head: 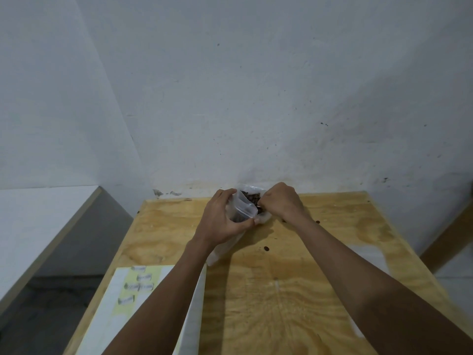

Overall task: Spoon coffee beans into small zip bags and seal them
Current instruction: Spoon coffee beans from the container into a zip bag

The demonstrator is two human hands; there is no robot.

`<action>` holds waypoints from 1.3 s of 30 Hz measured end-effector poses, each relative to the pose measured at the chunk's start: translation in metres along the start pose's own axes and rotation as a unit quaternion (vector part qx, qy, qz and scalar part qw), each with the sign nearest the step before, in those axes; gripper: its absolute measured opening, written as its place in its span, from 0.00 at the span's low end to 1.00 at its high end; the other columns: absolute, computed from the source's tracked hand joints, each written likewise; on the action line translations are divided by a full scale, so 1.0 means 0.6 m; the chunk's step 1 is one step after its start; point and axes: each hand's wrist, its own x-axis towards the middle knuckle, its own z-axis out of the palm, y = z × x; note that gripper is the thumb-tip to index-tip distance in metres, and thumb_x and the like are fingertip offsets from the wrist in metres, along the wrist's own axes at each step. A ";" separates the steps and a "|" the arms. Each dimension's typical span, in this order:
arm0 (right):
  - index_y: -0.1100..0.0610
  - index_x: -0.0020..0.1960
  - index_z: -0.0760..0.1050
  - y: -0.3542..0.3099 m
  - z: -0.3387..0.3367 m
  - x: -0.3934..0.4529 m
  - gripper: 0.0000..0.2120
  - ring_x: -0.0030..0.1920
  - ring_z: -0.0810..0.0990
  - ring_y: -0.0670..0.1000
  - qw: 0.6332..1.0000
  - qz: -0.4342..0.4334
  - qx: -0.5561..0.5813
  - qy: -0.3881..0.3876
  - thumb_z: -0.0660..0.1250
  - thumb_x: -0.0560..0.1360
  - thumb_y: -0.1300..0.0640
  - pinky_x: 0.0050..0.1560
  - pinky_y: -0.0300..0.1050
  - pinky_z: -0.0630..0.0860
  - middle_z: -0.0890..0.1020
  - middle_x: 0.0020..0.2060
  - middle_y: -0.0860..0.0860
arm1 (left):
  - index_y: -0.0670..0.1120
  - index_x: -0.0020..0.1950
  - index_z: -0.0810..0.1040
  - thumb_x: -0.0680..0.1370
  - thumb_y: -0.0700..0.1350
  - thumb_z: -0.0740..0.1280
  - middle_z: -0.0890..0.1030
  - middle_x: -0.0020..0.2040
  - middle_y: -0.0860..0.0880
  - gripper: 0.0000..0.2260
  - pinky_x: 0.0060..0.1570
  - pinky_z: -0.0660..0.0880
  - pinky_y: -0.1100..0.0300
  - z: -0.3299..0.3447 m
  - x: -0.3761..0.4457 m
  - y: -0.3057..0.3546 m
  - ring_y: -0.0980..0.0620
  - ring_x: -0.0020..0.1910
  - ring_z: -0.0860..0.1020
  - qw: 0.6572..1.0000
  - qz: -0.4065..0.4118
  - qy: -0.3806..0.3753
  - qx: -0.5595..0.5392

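My left hand (222,220) holds a small clear zip bag (246,209) upright near the table's far edge, its mouth open toward the right. My right hand (281,201) is curled shut just right of the bag's mouth, pinching what looks like a small spoon (259,207), which is mostly hidden by the fingers. Dark coffee beans (252,195) lie in a larger clear bag (249,187) directly behind both hands, against the wall. Some beans show dark through the small bag's lower part.
The plywood table (294,290) carries loose beans (267,249) near my right forearm. More clear plastic (220,252) lies under my left wrist. A white sheet with labels (139,280) sits at front left. A white wall closes the far side.
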 end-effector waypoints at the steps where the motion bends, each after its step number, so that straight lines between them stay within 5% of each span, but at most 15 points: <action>1: 0.57 0.27 0.64 0.000 -0.003 0.000 0.18 0.24 0.65 0.52 1.000 0.002 0.010 0.003 0.68 0.71 0.62 0.27 0.40 0.61 0.67 0.23 0.51 | 0.43 0.69 0.75 0.65 0.68 0.77 0.78 0.60 0.51 0.42 0.51 0.78 0.55 -0.001 0.000 -0.001 0.55 0.56 0.75 1.000 0.000 -0.001 0.002; 8: 0.54 0.27 0.64 -0.004 -0.032 -0.007 0.14 0.26 0.61 0.51 0.999 -0.001 0.042 0.005 0.68 0.64 0.62 0.30 0.42 0.58 0.64 0.22 0.49 | 0.43 0.69 0.75 0.65 0.73 0.73 0.78 0.58 0.51 0.44 0.50 0.74 0.60 -0.015 0.000 -0.001 0.54 0.55 0.76 1.000 -0.004 -0.013 0.025; 15: 0.61 0.28 0.73 0.009 -0.065 -0.007 0.10 0.31 0.66 0.50 0.996 -0.035 0.080 0.013 0.70 0.61 0.55 0.34 0.48 0.64 0.72 0.27 0.56 | 0.42 0.71 0.74 0.63 0.73 0.71 0.77 0.60 0.49 0.47 0.52 0.72 0.60 -0.033 0.002 0.011 0.54 0.56 0.75 0.999 -0.019 -0.014 0.035; 17: 0.66 0.37 0.80 0.013 -0.075 -0.011 0.16 0.32 0.70 0.49 0.995 -0.046 0.089 0.011 0.69 0.60 0.53 0.35 0.47 0.67 0.83 0.35 0.63 | 0.41 0.71 0.74 0.63 0.73 0.71 0.77 0.61 0.48 0.47 0.53 0.71 0.61 -0.037 0.001 0.017 0.53 0.56 0.76 0.999 -0.022 -0.016 0.037; 20: 0.66 0.44 0.82 0.013 -0.092 -0.030 0.19 0.32 0.70 0.49 0.993 -0.077 0.088 0.002 0.70 0.61 0.53 0.34 0.47 0.67 0.83 0.45 0.65 | 0.41 0.71 0.74 0.63 0.73 0.72 0.78 0.61 0.48 0.47 0.53 0.71 0.61 -0.040 0.001 0.026 0.50 0.58 0.77 0.999 -0.023 -0.010 0.038; 25: 0.50 0.43 0.88 0.015 -0.118 -0.074 0.04 0.39 0.84 0.43 0.989 -0.140 0.051 -0.007 0.74 0.73 0.55 0.41 0.43 0.81 0.84 0.34 0.41 | 0.41 0.73 0.73 0.65 0.67 0.79 0.77 0.63 0.48 0.45 0.55 0.71 0.61 -0.042 0.003 0.047 0.50 0.60 0.76 0.999 -0.019 0.005 0.045; 30: 0.45 0.45 0.87 0.030 -0.116 -0.098 0.05 0.28 0.76 0.42 0.985 -0.168 0.031 0.025 0.73 0.75 0.55 0.33 0.38 0.71 0.83 0.35 0.42 | 0.42 0.72 0.73 0.64 0.67 0.79 0.77 0.62 0.49 0.45 0.54 0.71 0.61 -0.043 -0.002 0.062 0.51 0.59 0.76 0.998 -0.024 0.012 0.052; 39: 0.42 0.47 0.86 0.057 -0.108 -0.112 0.08 0.40 0.78 0.44 0.971 -0.214 -0.017 0.104 0.70 0.74 0.54 0.35 0.38 0.69 0.83 0.40 0.43 | 0.42 0.72 0.73 0.63 0.69 0.79 0.76 0.63 0.49 0.46 0.54 0.71 0.61 -0.047 -0.010 0.054 0.51 0.60 0.77 0.998 -0.027 0.014 0.055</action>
